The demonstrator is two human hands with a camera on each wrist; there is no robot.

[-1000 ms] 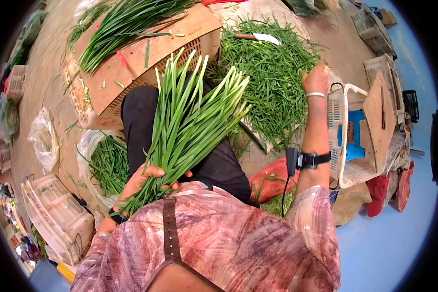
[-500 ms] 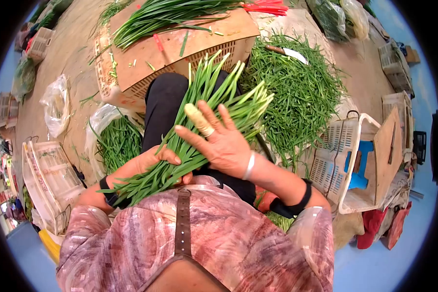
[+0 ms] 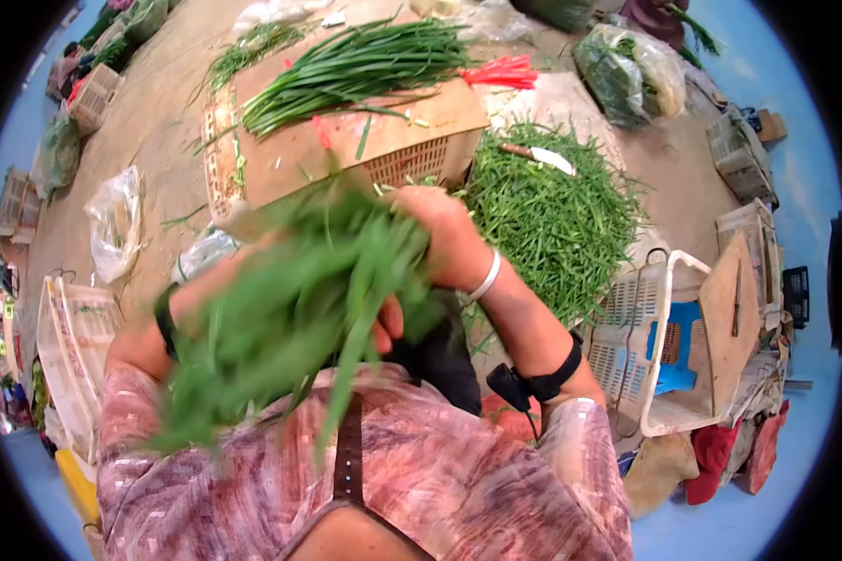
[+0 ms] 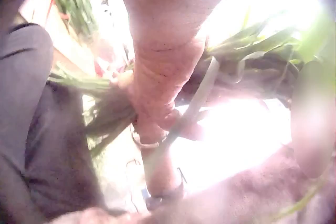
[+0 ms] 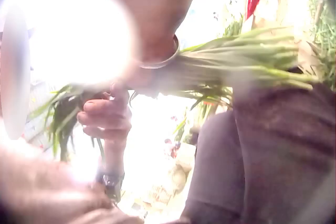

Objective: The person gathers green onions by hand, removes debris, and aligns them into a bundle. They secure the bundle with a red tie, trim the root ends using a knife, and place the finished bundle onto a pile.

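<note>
Head view: near the centre, fingers of the right hand (image 3: 444, 241) clasp the blurred green bunch (image 3: 285, 304); those of the left hand (image 5: 107, 115), left in the right wrist view, curl round it.

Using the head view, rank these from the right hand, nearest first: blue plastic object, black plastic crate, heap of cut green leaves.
1. Green heap, just right of the right hand.
2. Blue object, farther right.
3. Black crate, far right.
</note>
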